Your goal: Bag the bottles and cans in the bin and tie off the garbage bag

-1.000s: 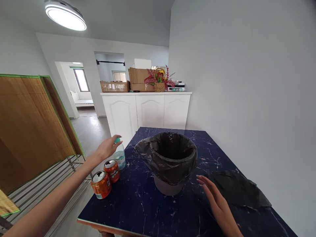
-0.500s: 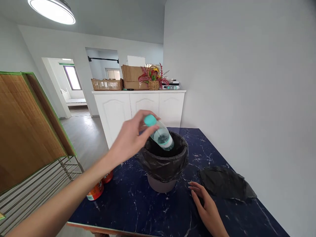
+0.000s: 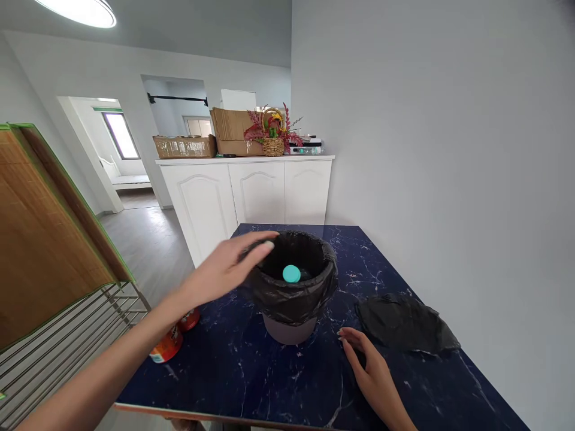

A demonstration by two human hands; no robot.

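Observation:
A trash bin (image 3: 290, 331) lined with a black plastic bag (image 3: 287, 302) stands upright on the dark blue marbled table. Inside it is a plastic bottle (image 3: 291, 273); its turquoise cap shows, while most of its body is hidden in the dark bin. My left hand (image 3: 231, 263) hovers at the bin's left rim, thumb and fingers apart, holding nothing. To the right of the bin, my right hand (image 3: 371, 374) rests on the table with its fingers loosely curved and the thumb apart. A flat folded black plastic bag (image 3: 408, 323) lies just beyond that hand.
Two orange-red cans (image 3: 166, 347) stand at the table's left side, partly behind my left forearm. A metal rack (image 3: 76, 353) with a bamboo mat (image 3: 49, 227) is at the left. Behind the table, a white cabinet (image 3: 260, 191) carries cardboard boxes and a flower basket (image 3: 273, 146).
My left hand has let go of the bottle, which dropped into the lined bin, and has drawn back to the left. My right hand stays on the table. The camera view has shifted slightly.

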